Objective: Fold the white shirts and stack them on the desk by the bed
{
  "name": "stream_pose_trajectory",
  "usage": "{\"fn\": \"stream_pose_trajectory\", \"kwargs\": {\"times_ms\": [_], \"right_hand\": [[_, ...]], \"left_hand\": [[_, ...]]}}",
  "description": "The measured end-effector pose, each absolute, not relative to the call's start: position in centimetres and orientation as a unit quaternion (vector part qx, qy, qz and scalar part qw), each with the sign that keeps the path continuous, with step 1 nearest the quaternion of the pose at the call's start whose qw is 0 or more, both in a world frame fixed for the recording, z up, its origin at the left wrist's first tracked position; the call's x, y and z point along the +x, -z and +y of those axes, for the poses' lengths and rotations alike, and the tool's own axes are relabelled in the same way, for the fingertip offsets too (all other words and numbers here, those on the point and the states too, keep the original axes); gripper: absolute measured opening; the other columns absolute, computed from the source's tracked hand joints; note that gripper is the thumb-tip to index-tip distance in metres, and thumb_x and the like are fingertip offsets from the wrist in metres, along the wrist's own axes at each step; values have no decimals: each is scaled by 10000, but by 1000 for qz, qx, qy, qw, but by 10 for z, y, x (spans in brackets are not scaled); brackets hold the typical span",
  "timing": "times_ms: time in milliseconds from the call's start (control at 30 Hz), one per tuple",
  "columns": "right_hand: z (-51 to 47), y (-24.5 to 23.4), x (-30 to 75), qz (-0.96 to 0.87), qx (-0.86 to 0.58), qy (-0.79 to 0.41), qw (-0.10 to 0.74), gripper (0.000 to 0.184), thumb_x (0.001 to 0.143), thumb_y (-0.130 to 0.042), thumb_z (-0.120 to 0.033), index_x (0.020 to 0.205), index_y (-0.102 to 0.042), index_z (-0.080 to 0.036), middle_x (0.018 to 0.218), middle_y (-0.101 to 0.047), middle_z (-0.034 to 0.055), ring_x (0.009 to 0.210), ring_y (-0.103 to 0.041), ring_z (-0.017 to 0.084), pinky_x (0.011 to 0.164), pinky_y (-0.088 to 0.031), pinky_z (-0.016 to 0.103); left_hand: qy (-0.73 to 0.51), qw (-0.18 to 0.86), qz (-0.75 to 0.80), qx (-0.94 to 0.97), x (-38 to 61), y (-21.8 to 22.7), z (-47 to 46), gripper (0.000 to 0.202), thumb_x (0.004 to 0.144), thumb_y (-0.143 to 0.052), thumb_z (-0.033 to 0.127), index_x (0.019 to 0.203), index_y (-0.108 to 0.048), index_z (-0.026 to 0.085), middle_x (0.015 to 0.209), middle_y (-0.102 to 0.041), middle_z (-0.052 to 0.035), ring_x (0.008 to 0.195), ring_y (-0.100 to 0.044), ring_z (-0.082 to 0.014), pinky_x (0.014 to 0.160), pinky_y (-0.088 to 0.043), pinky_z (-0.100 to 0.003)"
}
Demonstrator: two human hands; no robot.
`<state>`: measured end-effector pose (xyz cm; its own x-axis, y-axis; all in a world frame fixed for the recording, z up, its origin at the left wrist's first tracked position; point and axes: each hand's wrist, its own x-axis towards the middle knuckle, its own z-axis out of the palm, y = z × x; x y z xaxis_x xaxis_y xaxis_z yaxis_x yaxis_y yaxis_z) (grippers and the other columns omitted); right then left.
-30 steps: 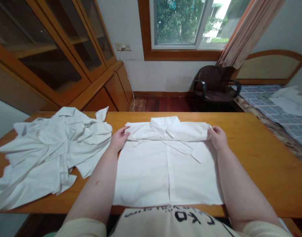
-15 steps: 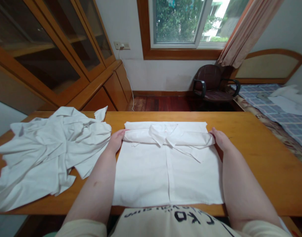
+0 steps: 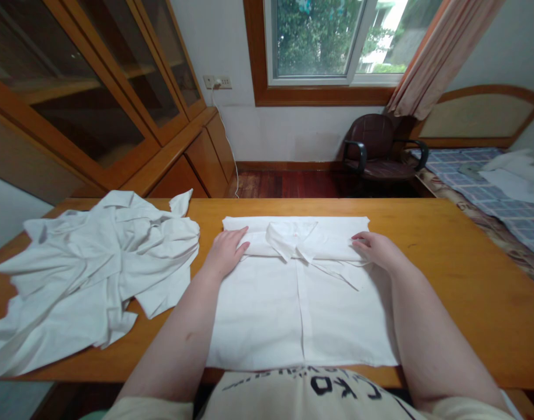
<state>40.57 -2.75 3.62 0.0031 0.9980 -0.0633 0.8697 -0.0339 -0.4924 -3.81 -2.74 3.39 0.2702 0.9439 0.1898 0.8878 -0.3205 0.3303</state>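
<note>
A white collared shirt [image 3: 267, 309] lies spread on the wooden table in front of me, its button placket running down the middle. Across its upper part runs a flattened folded band, and the pointed collar [image 3: 288, 240] sits at the centre of it. My left hand [image 3: 225, 251] rests on the left end of the band, thumb apart from the fingers. At the opposite end, my right hand [image 3: 372, 246] touches the cloth with its fingertips, the fingers loosely bent and partly hidden. Thin white ties stick out below the collar.
A rumpled heap of white clothes [image 3: 92, 268] covers the left of the wooden table [image 3: 459, 303]. Beyond the table are a glass-door cabinet [image 3: 96, 87], a brown office chair [image 3: 376, 146] and a bed [image 3: 481, 181] with a checked cover.
Both hands have moved inward from the band's outer ends onto its top. They have let go of the edges, and the band now lies flatter.
</note>
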Motion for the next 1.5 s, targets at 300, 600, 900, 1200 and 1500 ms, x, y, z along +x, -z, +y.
{"fn": "stream_pose_trajectory", "kwargs": {"times_ms": [300,600,900,1200,1500], "right_hand": [[-28,-32,415,-611,-718,-243,229,309,750,-556,-503,683,-598,-204,562,-534,-10,546,-461,142,502,-326,255],[-41,-46,429,-597,-649,-405,243,392,671,-635,-548,561,-545,-182,515,-453,-30,511,-406,114,482,-280,246],[-40,-61,408,-679,-671,-255,152,360,826,-512,-491,931,-695,-199,914,-709,57,803,-623,214,684,-440,290],[-49,-47,314,-773,-598,-185,106,615,796,-616,-451,1305,-526,-118,1150,-650,166,1058,-589,301,889,-428,372],[-53,-58,312,-748,-549,-317,198,199,702,-688,-220,894,-650,-186,909,-689,32,831,-623,197,723,-446,264]], "left_hand": [[-304,177,620,701,-50,-29,-28,377,893,-405,408,1002,-698,198,1037,-702,-65,992,-612,-238,878,-443,-307],[-185,226,560,775,-68,-45,-37,395,872,-370,439,732,-668,220,802,-688,-47,810,-618,-228,727,-439,-305],[-57,210,604,767,-29,-75,-48,516,859,-454,483,1295,-541,222,1250,-623,-79,1115,-577,-242,914,-417,-311],[-45,189,629,753,37,-60,-52,755,800,-595,444,1433,-349,114,1348,-534,-176,1216,-512,-313,985,-386,-374],[-167,174,558,794,35,-68,-56,267,761,-629,246,1023,-673,212,1002,-685,-51,975,-608,-227,853,-446,-321]]}}
